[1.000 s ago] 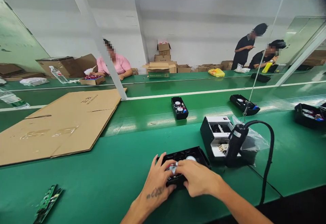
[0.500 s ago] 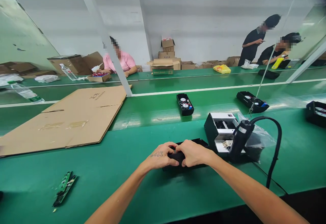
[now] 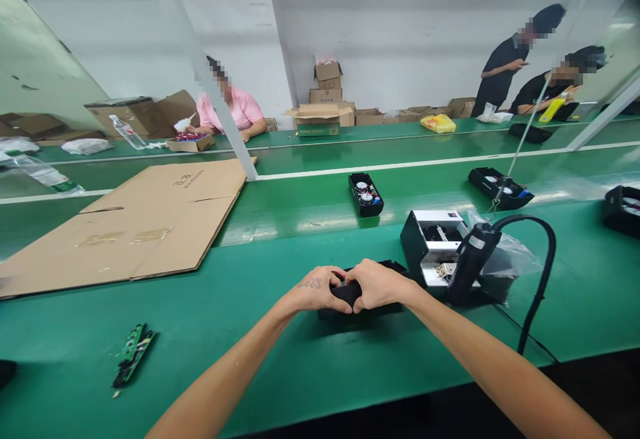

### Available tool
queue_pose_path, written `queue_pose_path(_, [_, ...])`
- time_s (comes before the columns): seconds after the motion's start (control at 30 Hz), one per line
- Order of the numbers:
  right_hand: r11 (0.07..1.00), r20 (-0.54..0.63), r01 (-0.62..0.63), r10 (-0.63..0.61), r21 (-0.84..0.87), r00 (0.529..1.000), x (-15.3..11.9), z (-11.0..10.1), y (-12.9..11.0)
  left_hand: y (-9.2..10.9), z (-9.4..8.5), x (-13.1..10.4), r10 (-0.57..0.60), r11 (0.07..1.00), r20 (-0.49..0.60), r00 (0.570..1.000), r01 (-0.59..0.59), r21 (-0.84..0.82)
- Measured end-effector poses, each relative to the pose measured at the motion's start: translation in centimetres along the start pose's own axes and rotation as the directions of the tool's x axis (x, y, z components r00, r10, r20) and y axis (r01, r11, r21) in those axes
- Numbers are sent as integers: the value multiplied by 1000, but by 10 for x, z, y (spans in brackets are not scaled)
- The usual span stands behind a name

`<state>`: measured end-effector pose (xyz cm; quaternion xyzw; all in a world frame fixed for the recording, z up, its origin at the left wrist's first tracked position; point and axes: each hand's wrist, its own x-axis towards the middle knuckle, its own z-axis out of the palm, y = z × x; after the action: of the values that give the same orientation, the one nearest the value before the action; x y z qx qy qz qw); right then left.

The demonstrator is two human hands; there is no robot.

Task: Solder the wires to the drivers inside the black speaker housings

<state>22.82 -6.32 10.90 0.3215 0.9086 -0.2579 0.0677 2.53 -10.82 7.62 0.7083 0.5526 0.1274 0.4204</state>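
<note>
Both hands meet at a black part (image 3: 349,294) over a long black housing (image 3: 385,310) on the green bench. My left hand (image 3: 320,290) curls its fingers and thumb round the part's left side. From the right, my right hand (image 3: 375,286) grips the same part, its thumb close to the left one. The inside of the housing is mostly hidden by the hands. Just right of it stands a black and white machine (image 3: 440,246), with a black electric screwdriver (image 3: 473,262) hanging in front of it.
Green circuit boards (image 3: 133,356) lie at the left front, below a flat cardboard sheet (image 3: 150,226). Black housings with round white parts (image 3: 366,194) sit on the belt. Across it are a person in pink (image 3: 240,112) and two people in black (image 3: 500,72).
The view has shifted slightly, so the bench things sit a little higher in the picture. Both hands keep their hold on the black part, with only a slight change in finger position.
</note>
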Motion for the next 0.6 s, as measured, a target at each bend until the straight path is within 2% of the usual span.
queue_pose_path(0.43, [999,-29,42,-42,11,999,0,-2,2,6,-9,1,-21,999,67,998,24,-41])
queue_pose_path(0.6, [999,-40,23,-22,28,999,6,3,3,0,-10,7,7,998,76,997,-2,-58])
